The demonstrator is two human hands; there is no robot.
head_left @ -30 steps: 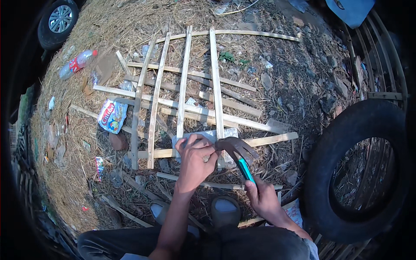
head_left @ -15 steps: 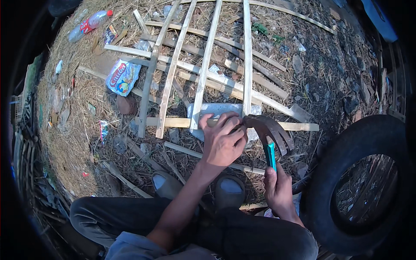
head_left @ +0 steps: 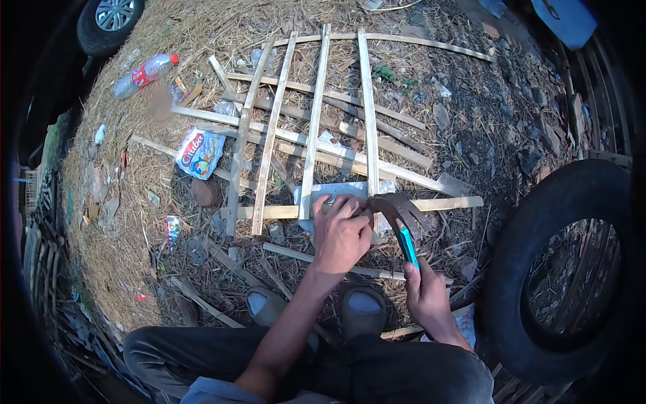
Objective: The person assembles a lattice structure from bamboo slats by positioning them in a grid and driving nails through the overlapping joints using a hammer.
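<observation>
Head view: mostly just the framing shifted, right hand (head_left: 431, 304) fingers still clamped on the hammer (head_left: 406, 244), its head at the rightmost long slat (head_left: 368, 114) near the cross slat (head_left: 447, 203), left hand (head_left: 341, 241) alongside, grip hidden, can't tell, so work there seems ongoing.

Of 2 hands, the left hand (head_left: 340, 236) reaches farther forward, back up, fingers (head_left: 347, 205) bent; the right hand (head_left: 429, 299) curls tight, thumb (head_left: 412, 280) forward; the left forearm (head_left: 286, 343) slants rightward.
</observation>
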